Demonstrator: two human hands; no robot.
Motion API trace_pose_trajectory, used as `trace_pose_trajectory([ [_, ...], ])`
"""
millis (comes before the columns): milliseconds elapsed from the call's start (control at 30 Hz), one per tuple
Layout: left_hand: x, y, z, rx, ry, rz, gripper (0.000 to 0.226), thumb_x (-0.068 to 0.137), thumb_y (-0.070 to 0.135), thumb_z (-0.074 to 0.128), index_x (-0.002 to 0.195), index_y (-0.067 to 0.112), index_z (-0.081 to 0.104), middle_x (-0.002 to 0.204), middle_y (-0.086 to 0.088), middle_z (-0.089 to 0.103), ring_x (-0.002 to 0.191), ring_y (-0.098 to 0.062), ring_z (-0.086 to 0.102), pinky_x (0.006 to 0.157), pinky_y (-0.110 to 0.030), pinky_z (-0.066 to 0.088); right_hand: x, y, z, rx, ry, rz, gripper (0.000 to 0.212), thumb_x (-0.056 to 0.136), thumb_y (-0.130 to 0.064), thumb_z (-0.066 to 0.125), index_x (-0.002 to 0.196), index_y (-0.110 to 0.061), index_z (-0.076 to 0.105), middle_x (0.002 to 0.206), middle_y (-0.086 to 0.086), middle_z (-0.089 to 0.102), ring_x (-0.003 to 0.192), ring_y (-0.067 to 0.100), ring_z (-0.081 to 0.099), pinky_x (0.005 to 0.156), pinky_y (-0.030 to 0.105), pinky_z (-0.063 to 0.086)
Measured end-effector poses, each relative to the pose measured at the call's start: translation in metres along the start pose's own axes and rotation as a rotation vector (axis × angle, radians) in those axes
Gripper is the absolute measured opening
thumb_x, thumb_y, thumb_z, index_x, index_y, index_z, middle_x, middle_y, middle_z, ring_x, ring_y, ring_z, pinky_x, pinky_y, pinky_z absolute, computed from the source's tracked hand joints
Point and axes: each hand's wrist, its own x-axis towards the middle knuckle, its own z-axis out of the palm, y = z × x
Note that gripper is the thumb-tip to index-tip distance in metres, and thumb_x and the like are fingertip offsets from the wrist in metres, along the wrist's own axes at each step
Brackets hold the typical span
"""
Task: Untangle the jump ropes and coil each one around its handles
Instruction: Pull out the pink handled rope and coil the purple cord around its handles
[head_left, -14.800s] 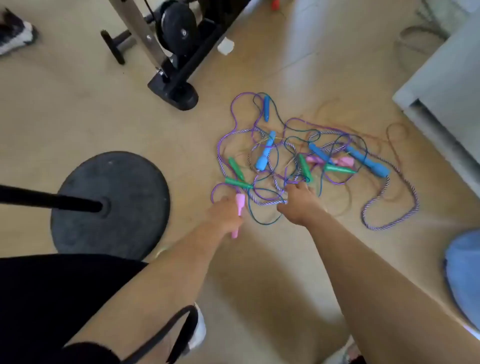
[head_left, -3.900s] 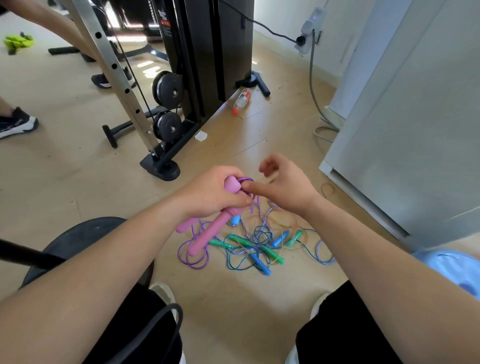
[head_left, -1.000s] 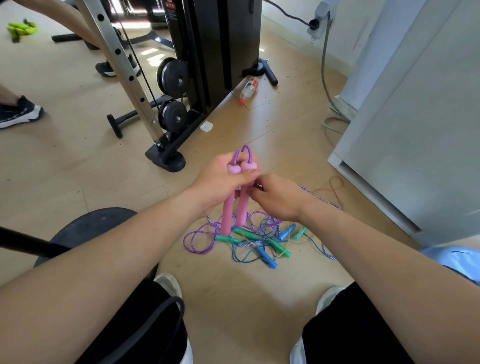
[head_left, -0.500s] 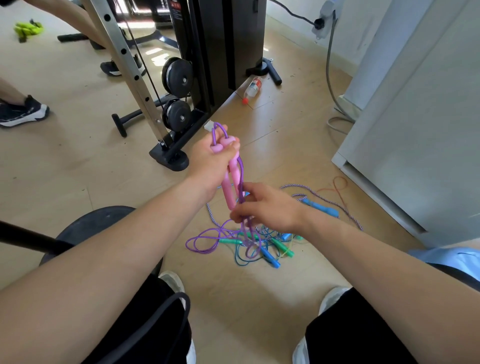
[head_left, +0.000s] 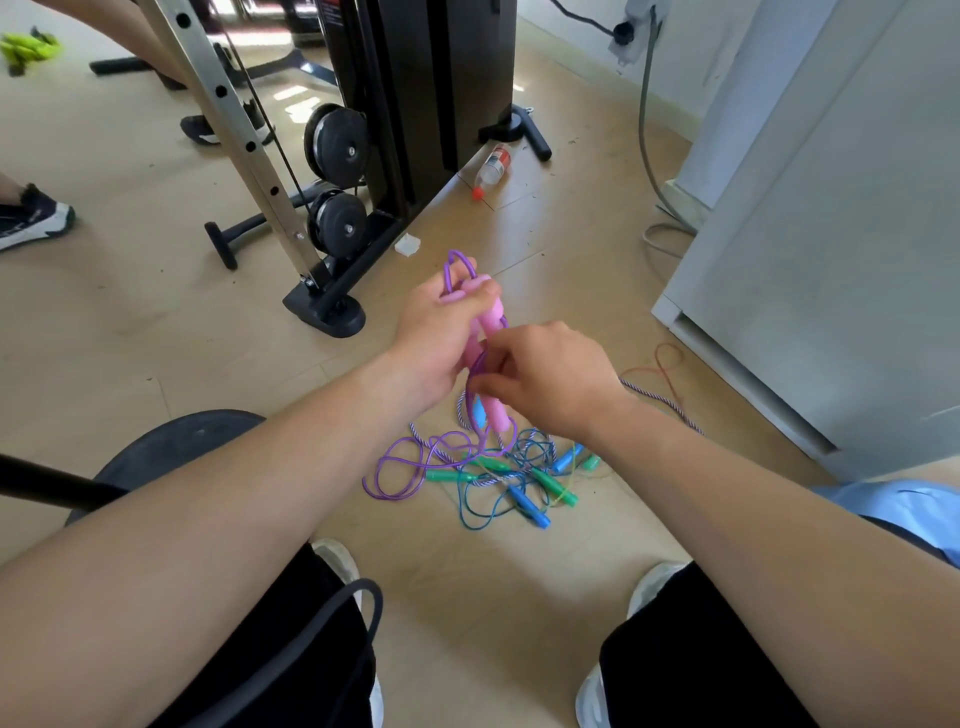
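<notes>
My left hand (head_left: 441, 332) grips two pink handles (head_left: 491, 319) held together upright, with a short loop of purple rope (head_left: 457, 260) sticking out above them. My right hand (head_left: 550, 379) pinches the purple rope against the handles, about halfway down. The rest of that rope (head_left: 395, 467) trails down to the floor. Below my hands lies a tangled pile of ropes (head_left: 509, 473) with green handles (head_left: 447, 475) and blue handles (head_left: 524, 501). A purple-and-white braided rope (head_left: 660, 402) runs off to the right from behind my right hand.
A black weight machine (head_left: 415, 104) with a steel upright stands beyond the pile. A plastic bottle (head_left: 491, 169) lies by it. A white cabinet (head_left: 831, 234) is at the right, a black round base (head_left: 171, 447) at the left. Another person's shoe (head_left: 31, 218) is far left.
My left hand has lowered the pink handles a little towards me. My right hand has come up from the handles' lower end to their middle, carrying the purple rope with it.
</notes>
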Motion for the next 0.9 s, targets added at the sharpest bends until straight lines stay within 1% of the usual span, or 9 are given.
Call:
trace_pose_trajectory([
  [100,-0.001,-0.006,0.008,0.01,0.006,-0.034,0.017,0.096,0.005,0.061,0.089,0.021,0.059,0.075,-0.004,0.062,0.078,-0.022,0.045,0.059,-0.028,0.037,0.0,0.0,0.0,-0.086,0.055,0.085,0.033,0.082,-0.064,0.062,0.076,-0.032,0.061,0.079,-0.006,0.067,0.082,0.021,0.063,0.065,0.032,0.05],
  [233,-0.002,0.001,0.01,-0.021,0.03,-0.035,0.013,0.097,0.009,0.061,0.099,0.021,0.058,0.067,-0.001,0.065,0.054,-0.022,0.058,0.06,-0.03,0.039,-0.001,0.004,-0.005,-0.129,0.2,0.255,0.063,0.062,-0.086,0.061,0.072,-0.025,0.046,0.073,-0.007,0.058,0.07,0.021,0.058,0.056,0.03,0.039],
  [333,-0.001,0.008,0.009,-0.076,0.004,-0.034,0.021,0.098,0.011,0.061,0.116,0.017,0.054,0.07,-0.001,0.07,0.055,-0.021,0.064,0.068,-0.038,0.05,-0.002,0.006,0.0,0.027,0.27,0.357,0.083,0.054,-0.089,0.063,0.101,-0.023,0.047,0.099,-0.008,0.057,0.086,0.019,0.058,0.066,0.034,0.046],
  [433,-0.004,0.008,0.01,-0.136,-0.028,-0.047,0.011,0.098,0.009,0.06,0.108,0.012,0.059,0.079,-0.006,0.068,0.069,-0.024,0.064,0.079,-0.043,0.054,-0.001,0.009,0.003,0.312,0.089,0.372,0.099,0.059,-0.077,0.069,0.134,-0.019,0.04,0.114,-0.008,0.06,0.103,0.016,0.062,0.082,0.036,0.052],
  [467,-0.006,0.008,0.012,-0.146,-0.05,-0.056,0.003,0.098,0.01,0.059,0.1,0.011,0.061,0.082,-0.007,0.067,0.071,-0.024,0.065,0.079,-0.044,0.054,-0.001,0.01,0.002,0.394,0.049,0.352,0.094,0.062,-0.069,0.073,0.135,-0.02,0.041,0.109,-0.01,0.063,0.1,0.013,0.063,0.079,0.032,0.051],
  [567,-0.01,0.006,0.014,-0.17,-0.093,-0.084,0.009,0.099,0.013,0.058,0.093,0.011,0.063,0.092,-0.007,0.068,0.074,-0.022,0.069,0.078,-0.044,0.057,0.0,0.013,-0.001,0.543,0.026,0.285,0.062,0.069,-0.044,0.079,0.119,-0.023,0.049,0.089,-0.014,0.065,0.082,0.0,0.063,0.062,0.02,0.043],
  [733,-0.013,0.01,0.014,-0.227,-0.103,-0.109,0.009,0.1,0.012,0.055,0.098,0.007,0.062,0.098,-0.008,0.067,0.079,-0.02,0.068,0.071,-0.037,0.06,0.002,0.008,0.006,0.598,0.035,0.202,0.04,0.066,-0.023,0.075,0.099,-0.017,0.053,0.061,-0.007,0.064,0.051,0.013,0.06,0.052,0.028,0.047],
  [800,-0.013,0.009,0.013,-0.22,-0.108,-0.107,0.011,0.101,0.011,0.054,0.099,0.004,0.062,0.098,-0.008,0.067,0.082,-0.02,0.067,0.07,-0.034,0.061,0.003,0.01,0.01,0.587,0.048,0.168,0.038,0.062,-0.02,0.074,0.094,-0.017,0.054,0.061,-0.008,0.06,0.05,0.011,0.055,0.052,0.032,0.046],
  [900,-0.012,0.009,0.01,-0.152,-0.113,-0.094,0.015,0.101,0.011,0.053,0.095,0.001,0.064,0.099,-0.009,0.066,0.083,-0.018,0.068,0.073,-0.033,0.06,0.002,0.011,0.012,0.64,-0.009,0.079,0.028,0.069,-0.01,0.069,0.093,-0.016,0.055,0.062,-0.001,0.067,0.054,0.015,0.065,0.055,0.035,0.054],
])
